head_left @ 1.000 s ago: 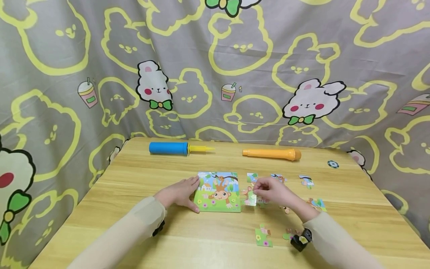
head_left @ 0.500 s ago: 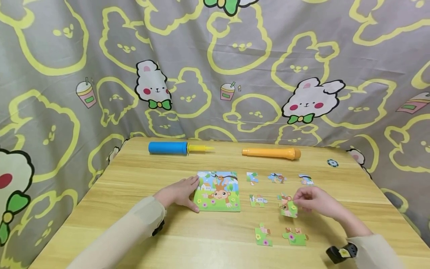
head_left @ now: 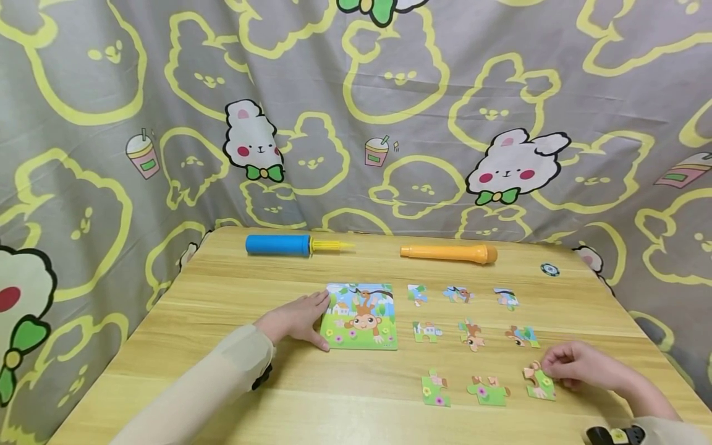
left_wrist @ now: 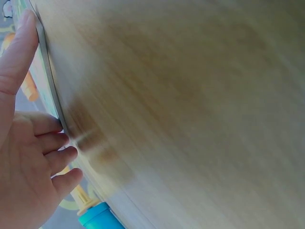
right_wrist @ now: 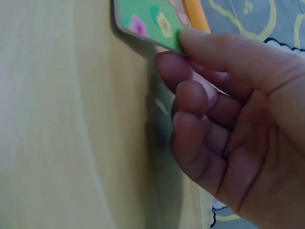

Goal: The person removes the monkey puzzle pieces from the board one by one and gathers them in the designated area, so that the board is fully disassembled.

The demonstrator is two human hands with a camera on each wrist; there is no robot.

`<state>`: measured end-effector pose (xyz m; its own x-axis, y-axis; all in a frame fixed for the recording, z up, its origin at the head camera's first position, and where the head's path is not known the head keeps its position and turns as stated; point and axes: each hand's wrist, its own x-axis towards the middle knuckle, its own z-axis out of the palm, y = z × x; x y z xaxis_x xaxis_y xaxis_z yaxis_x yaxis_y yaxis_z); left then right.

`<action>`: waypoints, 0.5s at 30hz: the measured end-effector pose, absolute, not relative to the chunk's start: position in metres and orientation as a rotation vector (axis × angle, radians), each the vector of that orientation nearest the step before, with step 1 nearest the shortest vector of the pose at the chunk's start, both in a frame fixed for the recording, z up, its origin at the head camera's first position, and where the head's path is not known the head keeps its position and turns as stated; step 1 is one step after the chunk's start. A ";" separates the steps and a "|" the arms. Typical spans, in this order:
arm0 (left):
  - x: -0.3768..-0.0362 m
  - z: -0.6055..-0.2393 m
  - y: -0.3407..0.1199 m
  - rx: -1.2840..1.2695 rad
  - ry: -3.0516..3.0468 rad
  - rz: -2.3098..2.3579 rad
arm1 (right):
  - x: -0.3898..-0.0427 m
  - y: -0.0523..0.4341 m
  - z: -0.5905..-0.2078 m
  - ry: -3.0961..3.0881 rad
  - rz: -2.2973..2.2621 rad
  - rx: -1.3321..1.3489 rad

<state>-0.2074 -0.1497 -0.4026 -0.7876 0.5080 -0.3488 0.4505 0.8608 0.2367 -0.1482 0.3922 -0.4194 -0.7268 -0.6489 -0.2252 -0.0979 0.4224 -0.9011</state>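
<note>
My right hand (head_left: 584, 371) pinches a green puzzle piece (head_left: 541, 382) between thumb and index finger at the lower right of the layout. In the right wrist view the puzzle piece (right_wrist: 150, 19), with its pink and yellow flowers, is close over the table. The other fingers curl below it. My left hand (head_left: 295, 318), fingers fairly straight, touches the left edge of a square monkey picture board (head_left: 361, 316). The left wrist view has the thumb and fingertips of the left hand (left_wrist: 33, 143) along the board's thin edge.
Several loose puzzle pieces (head_left: 489, 392) lie in rows right of the picture board. Behind them are a blue hand pump (head_left: 278, 245) with a yellow nozzle, an orange toy microphone (head_left: 447, 254) and a round chip (head_left: 550, 269). A patterned curtain (head_left: 356, 123) hangs behind the table.
My right hand has moved right and toward me, carrying the green puzzle piece from beside the picture board to the right end of the front row. The left hand stays at the board's edge.
</note>
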 end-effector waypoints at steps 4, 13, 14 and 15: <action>-0.208 -0.403 -0.149 0.708 2.626 0.195 | -0.146 0.398 -0.423 2.069 -1.305 -0.636; -0.208 -0.404 -0.153 0.693 2.587 0.316 | -0.149 0.397 -0.424 2.091 -1.260 -0.631; -0.208 -0.404 -0.154 0.698 2.580 0.338 | -0.150 0.397 -0.423 2.098 -1.257 -0.636; -0.208 -0.403 -0.156 0.700 2.573 0.369 | -0.151 0.396 -0.420 2.113 -1.253 -0.640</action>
<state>-0.2083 -0.1558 -0.4032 -0.7720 0.5317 -0.3482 0.4125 0.8360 0.3620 -0.1510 0.3957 -0.4203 -0.7077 -0.6625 -0.2453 -0.1022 0.4396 -0.8924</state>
